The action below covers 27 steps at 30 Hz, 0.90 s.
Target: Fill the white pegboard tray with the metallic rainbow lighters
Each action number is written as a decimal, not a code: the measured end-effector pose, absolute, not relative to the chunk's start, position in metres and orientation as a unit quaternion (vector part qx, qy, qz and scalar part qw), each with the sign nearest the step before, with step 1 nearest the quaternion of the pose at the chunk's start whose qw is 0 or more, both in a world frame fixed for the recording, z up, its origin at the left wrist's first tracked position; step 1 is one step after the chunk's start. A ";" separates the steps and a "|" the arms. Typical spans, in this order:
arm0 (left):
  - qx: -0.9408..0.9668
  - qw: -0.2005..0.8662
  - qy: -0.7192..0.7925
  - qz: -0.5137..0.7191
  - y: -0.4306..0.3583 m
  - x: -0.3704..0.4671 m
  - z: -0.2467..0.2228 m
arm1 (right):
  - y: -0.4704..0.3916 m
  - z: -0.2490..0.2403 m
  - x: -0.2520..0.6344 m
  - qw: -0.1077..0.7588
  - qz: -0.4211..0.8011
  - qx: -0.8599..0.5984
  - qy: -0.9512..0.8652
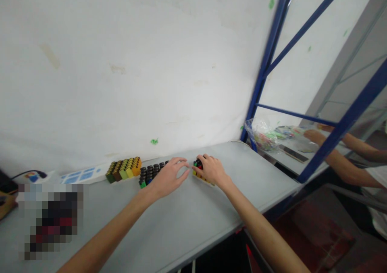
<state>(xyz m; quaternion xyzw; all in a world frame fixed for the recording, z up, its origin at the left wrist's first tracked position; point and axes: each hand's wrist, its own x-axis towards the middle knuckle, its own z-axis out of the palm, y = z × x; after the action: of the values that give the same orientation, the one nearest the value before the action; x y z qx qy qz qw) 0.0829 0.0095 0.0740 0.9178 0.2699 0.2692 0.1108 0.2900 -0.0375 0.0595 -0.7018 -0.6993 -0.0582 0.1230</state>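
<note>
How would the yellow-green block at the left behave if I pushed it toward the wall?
The yellow-green block would likely shift stiffly, but it looks made of small pieces in close rows, so some might spread; whether they are joined, I cannot tell. Toppling as a whole seems unlikely, as it is wider than tall. The wall close behind should stop it soon.

Head view: flat, moderate indoor light, source out of frame; the white wall (187, 71) reads pale grey, duller toward the upper left corner. Counter (181, 224) evenly lit, only faint soft shadows; dark below its front edge. Small bright glint high on the blue frame (286, 3). Overall softness, fine detail weak (the co-worker's hands (314, 136) at right smear noticeably). Wide-angle stretch toward the edges, lines leaning outward. Lower left, a patch of coarse pixel blocks (54, 220) hides all detail
</note>
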 end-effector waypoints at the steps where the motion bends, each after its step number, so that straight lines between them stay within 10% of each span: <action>1: 0.916 0.129 0.266 0.272 0.006 0.089 0.071 | -0.037 0.060 0.292 0.123 -0.055 -0.701 -0.700; 19: 0.827 0.320 0.317 0.337 0.002 0.195 -0.009 | 0.012 0.042 0.376 0.360 0.407 -0.672 -0.503; 27: 0.827 0.302 0.310 0.359 -0.003 0.215 -0.004 | -0.007 0.016 0.387 0.415 0.316 -0.692 -0.499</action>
<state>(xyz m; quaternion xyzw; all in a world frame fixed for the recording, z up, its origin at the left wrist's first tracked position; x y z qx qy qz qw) 0.2154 -0.0029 -0.0045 0.8272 0.3098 0.3586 0.3018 0.3868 -0.0073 0.0162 -0.6919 -0.4989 0.3165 0.4150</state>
